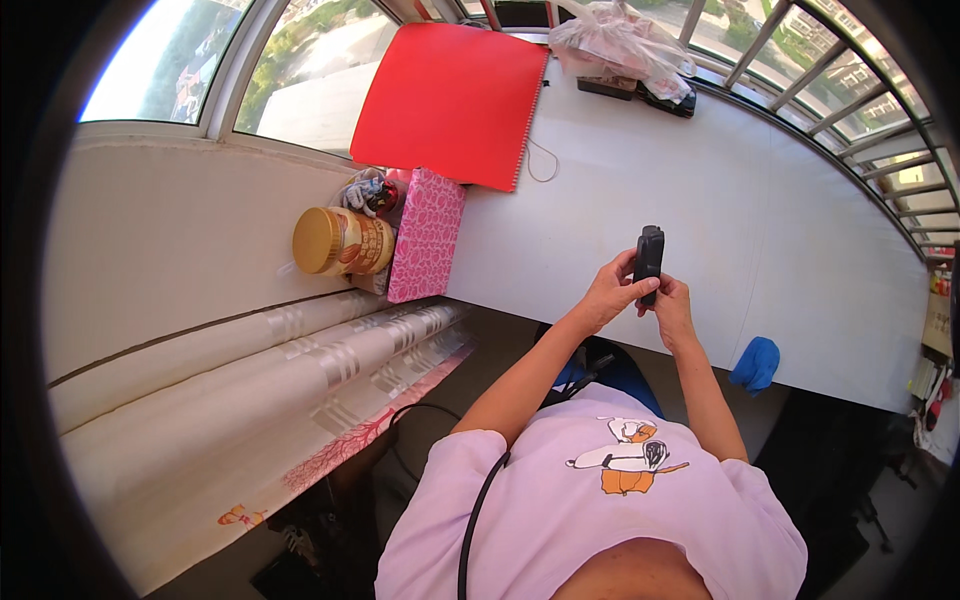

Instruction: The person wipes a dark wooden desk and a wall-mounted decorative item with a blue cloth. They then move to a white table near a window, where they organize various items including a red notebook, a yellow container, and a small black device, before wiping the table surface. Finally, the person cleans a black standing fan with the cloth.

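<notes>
Above the near part of a white tabletop (525, 255), a black handheld device (649, 253) stands roughly upright between my hands. What kind of device it is, I cannot tell. My left hand (611, 291) grips its lower left side, with the thumb across the front. From the right, my right hand (672, 307) closes on its lower end, and some of those fingers are hidden behind it. A crumpled blue cloth (756, 364) hangs partly over the table's front edge, to the right of my right forearm.
A red spiral-bound pad (450, 105) lies at the back left. Near it stand a pink patterned box (427, 236) and a jar with a gold lid (319, 240). Plastic bags (619, 41) sit by the barred window. A curtain (285, 367) hangs at left; a black cable (480, 517) crosses my shoulder.
</notes>
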Motion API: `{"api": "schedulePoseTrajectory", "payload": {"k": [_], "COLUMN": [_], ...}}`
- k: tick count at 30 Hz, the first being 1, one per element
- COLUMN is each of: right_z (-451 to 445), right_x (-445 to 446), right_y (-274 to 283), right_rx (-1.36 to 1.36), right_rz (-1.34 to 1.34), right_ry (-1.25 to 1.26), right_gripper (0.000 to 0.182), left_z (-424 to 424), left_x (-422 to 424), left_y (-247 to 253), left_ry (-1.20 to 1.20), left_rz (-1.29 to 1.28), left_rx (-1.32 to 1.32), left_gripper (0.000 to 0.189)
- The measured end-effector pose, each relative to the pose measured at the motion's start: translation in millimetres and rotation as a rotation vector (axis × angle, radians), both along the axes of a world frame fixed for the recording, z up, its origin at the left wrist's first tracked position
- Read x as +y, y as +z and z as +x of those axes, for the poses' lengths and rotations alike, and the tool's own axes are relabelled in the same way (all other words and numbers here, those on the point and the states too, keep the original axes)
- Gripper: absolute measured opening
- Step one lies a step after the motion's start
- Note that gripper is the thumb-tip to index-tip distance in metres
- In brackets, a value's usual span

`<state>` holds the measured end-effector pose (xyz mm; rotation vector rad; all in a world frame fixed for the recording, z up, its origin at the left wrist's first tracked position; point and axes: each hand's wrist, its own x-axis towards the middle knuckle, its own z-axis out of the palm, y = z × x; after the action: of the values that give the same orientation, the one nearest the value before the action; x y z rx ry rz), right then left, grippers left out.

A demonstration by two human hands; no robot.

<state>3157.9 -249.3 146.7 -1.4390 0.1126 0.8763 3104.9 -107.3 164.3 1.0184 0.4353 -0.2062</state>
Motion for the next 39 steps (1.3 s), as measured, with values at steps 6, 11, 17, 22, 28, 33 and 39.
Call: {"api": "schedulePoseTrajectory", "payload": {"k": [6, 11, 17, 22, 28, 33, 39], "right_z": [3, 3, 5, -6, -19, -27, -38], "right_x": [40, 64, 79, 95, 94, 92, 87], "right_y": [20, 29, 30, 37, 39, 32, 40], "right_rx": [-0.071, -0.101, -0.147, -0.157, -0.162, -0.149, -0.141], "right_rz": [-0.050, -0.075, -0.091, -0.084, -0.063, -0.096, -0.080], "right_ry": [0.136, 0.216, 0.213, 0.245, 0.212, 0.187, 0.145], "right_gripper": [0.019, 0.021, 0.021, 0.021, 0.021, 0.021, 0.021], "left_z": [-7, -28, -94, -160, -164, -122, -19], "left_x": [33, 98, 204, 258, 265, 230, 186], "left_y": [6, 73, 169, 185, 175, 189, 66], "left_ry": [0.220, 0.421, 0.760, 0.908, 0.849, 0.683, 0.352], "left_rz": [0.394, 0.955, 1.535, 1.643, 1.598, 1.662, 1.281], "left_rx": [-0.056, -0.082, -0.040, 0.236, 0.191, 0.008, -0.100], "left_gripper": [0.071, 0.064, 0.058, 0.052, 0.051, 0.055, 0.063]}}
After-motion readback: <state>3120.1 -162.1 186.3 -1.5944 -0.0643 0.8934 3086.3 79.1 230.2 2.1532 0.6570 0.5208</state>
